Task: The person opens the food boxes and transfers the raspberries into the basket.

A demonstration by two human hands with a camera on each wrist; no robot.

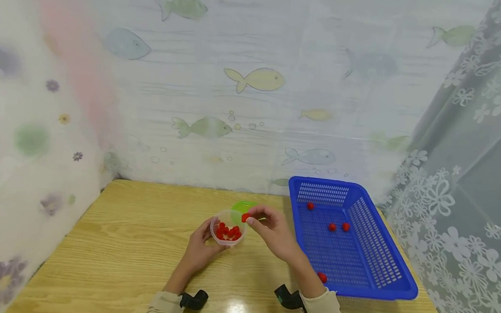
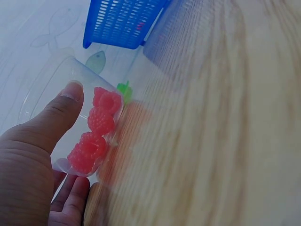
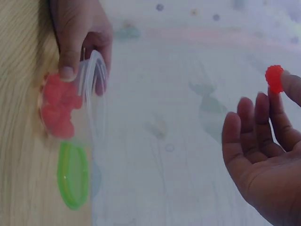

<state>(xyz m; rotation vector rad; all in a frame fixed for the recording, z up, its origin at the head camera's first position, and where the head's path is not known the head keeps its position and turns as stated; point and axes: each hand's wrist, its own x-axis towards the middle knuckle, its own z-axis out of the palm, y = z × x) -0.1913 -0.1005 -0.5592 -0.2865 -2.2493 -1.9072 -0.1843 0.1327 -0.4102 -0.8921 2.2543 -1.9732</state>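
A clear plastic cup (image 1: 227, 241) with several red raspberries (image 2: 100, 120) at its bottom stands on the table, and my left hand (image 1: 199, 248) grips it from the side. In the left wrist view the thumb lies along the cup's wall. My right hand (image 1: 275, 232) pinches a single raspberry (image 3: 274, 78) between thumb and index finger, just right of the cup's rim and above it. The other right fingers are loosely bent. A green lid (image 3: 73, 175) lies behind the cup, partly hidden by it and by the right hand in the head view.
A blue slotted basket (image 1: 379, 293) stands on the right of the wooden table (image 1: 116, 244), with several raspberries (image 1: 332, 227) spread inside. Its near left corner is close to my right forearm. Fish-patterned sheeting (image 1: 251, 128) hangs behind the table.
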